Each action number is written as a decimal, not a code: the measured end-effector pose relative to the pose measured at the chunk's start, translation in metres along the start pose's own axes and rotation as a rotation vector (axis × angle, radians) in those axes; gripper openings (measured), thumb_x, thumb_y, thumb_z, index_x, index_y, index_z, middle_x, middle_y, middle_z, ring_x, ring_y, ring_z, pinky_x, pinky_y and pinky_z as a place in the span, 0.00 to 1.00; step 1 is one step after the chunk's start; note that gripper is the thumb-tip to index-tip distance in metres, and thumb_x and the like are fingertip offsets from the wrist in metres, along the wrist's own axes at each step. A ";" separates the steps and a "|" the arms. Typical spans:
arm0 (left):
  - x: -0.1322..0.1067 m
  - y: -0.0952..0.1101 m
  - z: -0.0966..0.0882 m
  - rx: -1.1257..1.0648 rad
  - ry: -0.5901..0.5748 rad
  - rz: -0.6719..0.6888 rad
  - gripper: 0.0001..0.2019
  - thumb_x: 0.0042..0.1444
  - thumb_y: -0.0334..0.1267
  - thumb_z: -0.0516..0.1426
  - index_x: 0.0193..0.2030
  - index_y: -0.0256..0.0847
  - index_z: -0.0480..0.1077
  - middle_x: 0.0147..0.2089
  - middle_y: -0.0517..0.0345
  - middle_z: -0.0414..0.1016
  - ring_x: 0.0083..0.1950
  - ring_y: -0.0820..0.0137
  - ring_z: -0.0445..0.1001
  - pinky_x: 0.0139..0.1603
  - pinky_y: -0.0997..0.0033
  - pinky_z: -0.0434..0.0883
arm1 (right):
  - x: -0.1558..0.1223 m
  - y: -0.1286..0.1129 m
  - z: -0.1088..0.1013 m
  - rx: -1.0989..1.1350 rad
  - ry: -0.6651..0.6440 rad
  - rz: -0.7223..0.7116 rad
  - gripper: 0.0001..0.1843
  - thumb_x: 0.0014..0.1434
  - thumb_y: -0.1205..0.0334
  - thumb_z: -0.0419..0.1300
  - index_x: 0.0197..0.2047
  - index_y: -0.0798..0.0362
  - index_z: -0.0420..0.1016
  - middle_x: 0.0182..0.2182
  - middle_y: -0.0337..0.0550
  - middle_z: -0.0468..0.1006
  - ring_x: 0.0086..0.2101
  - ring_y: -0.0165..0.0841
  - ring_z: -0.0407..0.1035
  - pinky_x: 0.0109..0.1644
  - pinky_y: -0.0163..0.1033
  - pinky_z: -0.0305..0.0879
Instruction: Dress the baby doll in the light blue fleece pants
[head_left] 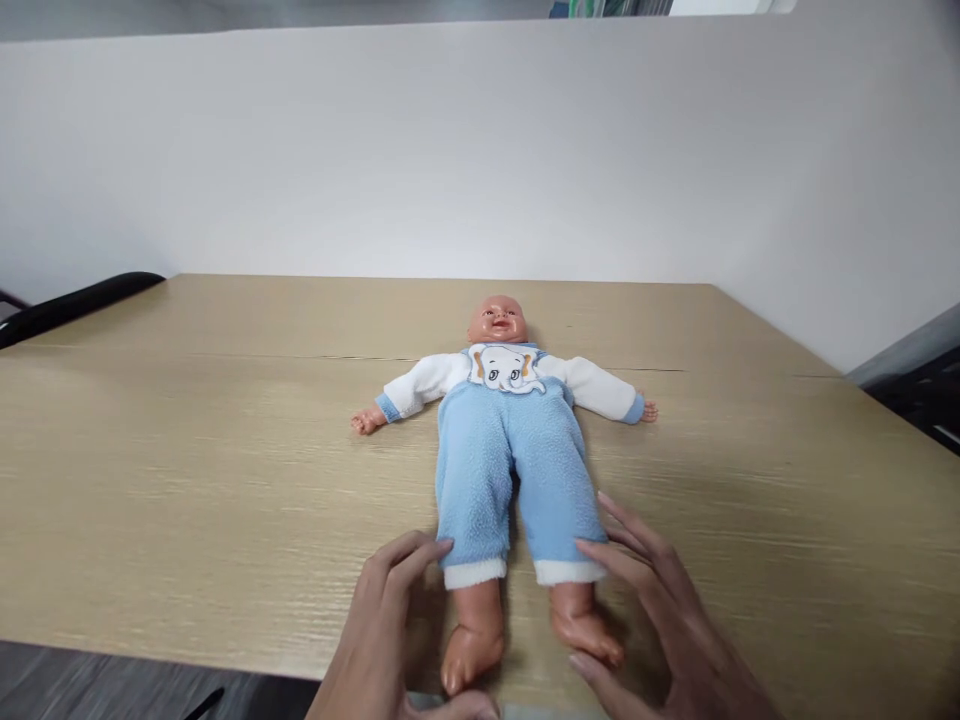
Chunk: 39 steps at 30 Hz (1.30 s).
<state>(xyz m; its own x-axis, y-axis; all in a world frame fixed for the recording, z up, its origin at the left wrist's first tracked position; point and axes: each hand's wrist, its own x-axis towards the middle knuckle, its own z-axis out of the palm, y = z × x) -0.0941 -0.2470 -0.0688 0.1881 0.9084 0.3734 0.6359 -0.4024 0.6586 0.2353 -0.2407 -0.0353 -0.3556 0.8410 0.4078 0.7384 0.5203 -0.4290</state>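
A baby doll [480, 450] lies on its back on a wooden table [225, 480], head away from me and arms stretched out to both sides. It wears light-blue fleece trousers with white cuffs and a white-sleeved top with an elephant face on the chest. Its feet are bare. My left hand [379, 625] is curved beside the leg on the left, fingertips at the trouser edge just above the cuff, thumb below the foot. At the other leg, my right hand [667, 615] has its fingers spread, with the index fingertip at the trouser leg and the thumb near the foot.
A white partition [450, 150] stands along the table's far edge and continues down the right side. A black curved chair part [82, 305] shows at the left edge. Dark objects [922, 390] sit beyond the table on the right. Grey floor [97, 685] appears at lower left.
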 end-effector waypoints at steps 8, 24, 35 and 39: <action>0.093 0.047 -0.037 -0.072 -0.081 -0.027 0.20 0.76 0.46 0.56 0.72 0.56 0.65 0.74 0.51 0.68 0.78 0.54 0.65 0.79 0.47 0.66 | 0.071 0.071 -0.028 0.032 0.135 0.133 0.24 0.72 0.47 0.62 0.68 0.40 0.71 0.69 0.52 0.73 0.69 0.57 0.66 0.73 0.69 0.63; 0.353 0.051 0.100 0.334 -0.599 0.481 0.41 0.57 0.50 0.73 0.72 0.39 0.64 0.72 0.39 0.71 0.72 0.46 0.67 0.68 0.49 0.68 | 0.129 0.199 -0.008 0.063 0.238 0.271 0.28 0.58 0.41 0.76 0.54 0.49 0.80 0.47 0.49 0.85 0.42 0.48 0.80 0.45 0.50 0.76; 0.331 0.032 0.108 0.179 -0.395 0.649 0.20 0.68 0.46 0.62 0.63 0.41 0.71 0.61 0.46 0.81 0.60 0.51 0.76 0.59 0.53 0.69 | 0.125 0.169 0.002 0.294 0.473 0.224 0.53 0.54 0.40 0.80 0.74 0.44 0.63 0.61 0.57 0.77 0.55 0.53 0.79 0.59 0.60 0.81; 0.331 0.022 0.102 -0.008 -0.323 0.617 0.21 0.68 0.45 0.61 0.64 0.38 0.71 0.59 0.43 0.81 0.59 0.50 0.75 0.60 0.52 0.70 | 0.124 0.175 0.008 0.343 0.541 0.240 0.47 0.55 0.43 0.80 0.70 0.41 0.64 0.64 0.55 0.74 0.59 0.53 0.76 0.66 0.64 0.76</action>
<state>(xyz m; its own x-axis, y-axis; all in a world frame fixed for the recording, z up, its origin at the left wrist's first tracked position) 0.0589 0.0569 0.0025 0.7277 0.5009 0.4685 0.3355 -0.8558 0.3938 0.3161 -0.0446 -0.0662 0.1976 0.7927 0.5767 0.5060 0.4214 -0.7526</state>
